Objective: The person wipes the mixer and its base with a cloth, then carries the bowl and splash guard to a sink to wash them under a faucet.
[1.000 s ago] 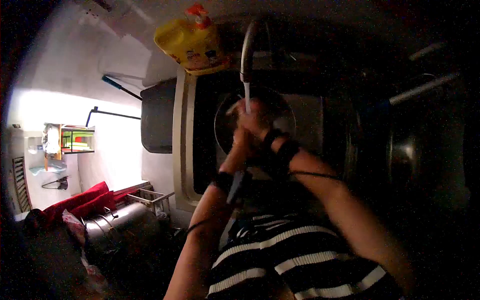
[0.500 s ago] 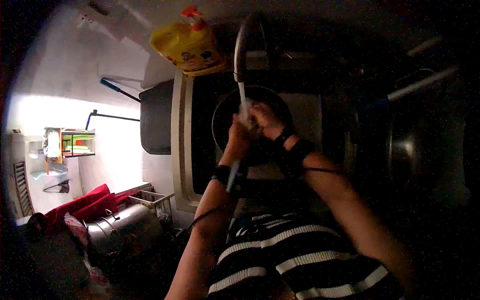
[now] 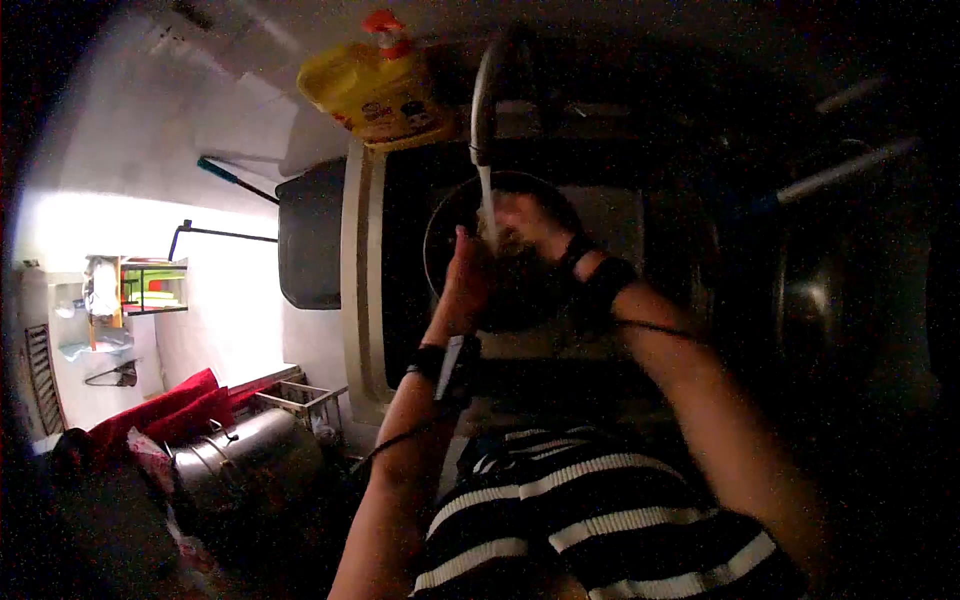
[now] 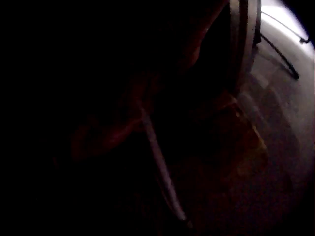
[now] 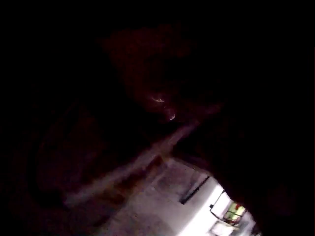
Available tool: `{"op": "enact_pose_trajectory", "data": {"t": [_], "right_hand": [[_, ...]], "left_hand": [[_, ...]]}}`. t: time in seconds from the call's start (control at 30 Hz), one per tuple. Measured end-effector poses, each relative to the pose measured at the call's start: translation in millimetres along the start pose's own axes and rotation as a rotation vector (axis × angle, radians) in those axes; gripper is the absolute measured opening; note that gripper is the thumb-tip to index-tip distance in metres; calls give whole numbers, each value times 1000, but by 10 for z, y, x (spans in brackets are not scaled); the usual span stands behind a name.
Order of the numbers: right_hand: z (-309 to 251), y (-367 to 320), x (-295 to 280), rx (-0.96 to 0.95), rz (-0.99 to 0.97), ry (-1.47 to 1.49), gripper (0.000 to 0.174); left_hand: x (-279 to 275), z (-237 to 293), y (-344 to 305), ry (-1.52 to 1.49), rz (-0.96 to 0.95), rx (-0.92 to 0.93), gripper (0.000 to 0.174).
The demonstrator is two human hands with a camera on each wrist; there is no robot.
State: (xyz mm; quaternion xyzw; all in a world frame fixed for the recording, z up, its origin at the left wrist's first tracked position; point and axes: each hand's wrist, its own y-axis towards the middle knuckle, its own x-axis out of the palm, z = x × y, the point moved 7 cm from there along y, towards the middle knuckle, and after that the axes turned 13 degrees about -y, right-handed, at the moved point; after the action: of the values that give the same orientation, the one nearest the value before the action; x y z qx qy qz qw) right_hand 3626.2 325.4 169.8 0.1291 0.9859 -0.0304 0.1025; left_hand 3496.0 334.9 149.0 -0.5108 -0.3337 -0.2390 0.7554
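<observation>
Water [image 3: 488, 205] streams from the curved faucet [image 3: 481, 110] between the two hands, above a round dark pan [image 3: 435, 250] in the sink. On the stream's left is the left hand [image 3: 468, 275], thumb pointing up, its fingers largely hidden. The right hand [image 3: 530, 225], blurred, lies at the stream's right with bent fingers. Something pale seems to be between the hands, too dim to identify. Both wrist views are very dark; the left one shows the water stream [image 4: 160, 160] meeting a dim hand, the right one the stream [image 5: 133, 164] beside faint fingers.
A yellow bottle [image 3: 375, 95] with a red top stands behind the sink's left corner. The pale sink rim [image 3: 363, 270] runs down the left side, with a grey panel [image 3: 310, 240] beyond it. A metal cylinder [image 3: 245, 450] lies at the lower left.
The hands, closer together earlier, have moved slightly apart. The left hand and wrist have shifted a little down and left; the right hand has moved a little right. The water keeps running.
</observation>
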Motion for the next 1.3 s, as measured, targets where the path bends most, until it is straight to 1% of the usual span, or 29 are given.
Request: {"op": "enact_pose_trajectory", "data": {"t": [0.03, 0.07, 0.13, 0.2, 0.23, 0.27, 0.3, 0.33, 0.4, 0.43, 0.47, 0.53, 0.6, 0.63, 0.67, 0.7, 0.73, 0.77, 0.8, 0.87, 0.9, 0.97, 1.0, 1.07, 1.1, 1.13, 1.2, 1.23, 1.3], "right_hand": [[59, -24, 230, 1, 29, 62, 20], [160, -28, 421, -107, 150, -52, 21], [-476, -289, 503, -113, 230, 197, 43], [-379, -291, 571, -296, 218, 427, 25], [-297, -332, 532, -204, 235, 250, 25], [-197, -318, 399, -134, 173, 66, 25], [-104, -311, 265, -78, 101, -123, 24], [80, -117, -113, -48, -54, -320, 23], [31, -58, -393, -77, 86, -825, 21], [-175, -95, -593, -99, 272, -862, 21], [-384, -154, -788, -113, 459, -890, 22], [-574, -6, -1434, -89, 632, -863, 24], [-380, 344, -1872, 115, 526, -1165, 21], [-136, 560, -2004, 311, 304, -1237, 18], [-93, 700, -2139, 379, 237, -1139, 19], [-73, 841, -2248, 445, 168, -1038, 19], [-3, 969, -2347, 511, 93, -935, 19], [-90, 1031, -2348, 575, 17, -831, 20], [-64, 1067, -2349, 640, -58, -725, 20], [2, 1056, -2281, 640, -104, -520, 19], [-33, 1040, -2251, 567, -74, -425, 18], [-146, 901, -2115, 417, -9, -231, 19], [-212, 778, -1999, 344, 20, -133, 20], [14, 476, -1709, 311, 44, -134, 22], [220, 221, -1481, 352, 40, -234, 26], [57, -211, -1005, 316, -88, 63, 30], [-302, -792, -281, 428, -100, 589, 38], [-393, -823, -117, 451, -61, 758, 40], [-498, -846, 126, 489, -13, 1076, 44]], "left_hand": [[-259, -95, 331, -97, -83, -66, 36], [-212, -119, 362, -84, -74, -56, 36], [9, -39, 174, 3, -7, -49, 38], [219, 40, -148, 117, 90, -29, 39], [257, 24, -227, 162, 136, -13, 40], [264, -18, -304, 202, 189, 6, 41], [276, -65, -349, 234, 236, 37, 42], [304, -72, -395, 254, 265, 70, 43], [381, -6, -501, 280, 299, 119, 45], [442, 65, -554, 280, 288, 128, 46], [437, 127, -593, 234, 243, 133, 47], [529, 266, -665, 228, 68, 96, 55], [404, 374, -560, 804, -183, 477, 54], [406, 377, -539, 844, -183, 491, 53], [412, 380, -522, 884, -183, 505, 52], [459, 355, -546, 673, -51, 337, 49], [451, 309, -559, 558, 19, 260, 47], [442, 261, -582, 437, 95, 192, 46], [435, 234, -598, 419, 111, 213, 44], [485, 191, -643, 395, 94, 300, 39], [563, 194, -671, 388, 58, 375, 35], [629, 260, -665, 484, 36, 480, 28], [587, 289, -650, 585, 56, 509, 25], [615, 336, -669, 771, 63, 564, 21], [691, 348, -698, 857, 50, 590, 21], [750, 339, -727, 944, 35, 613, 21], [894, 246, -744, 1175, -66, 667, 26], [975, 173, -744, 1286, -124, 696, 29], [1001, 29, -700, 1252, -189, 774, 33]]}}
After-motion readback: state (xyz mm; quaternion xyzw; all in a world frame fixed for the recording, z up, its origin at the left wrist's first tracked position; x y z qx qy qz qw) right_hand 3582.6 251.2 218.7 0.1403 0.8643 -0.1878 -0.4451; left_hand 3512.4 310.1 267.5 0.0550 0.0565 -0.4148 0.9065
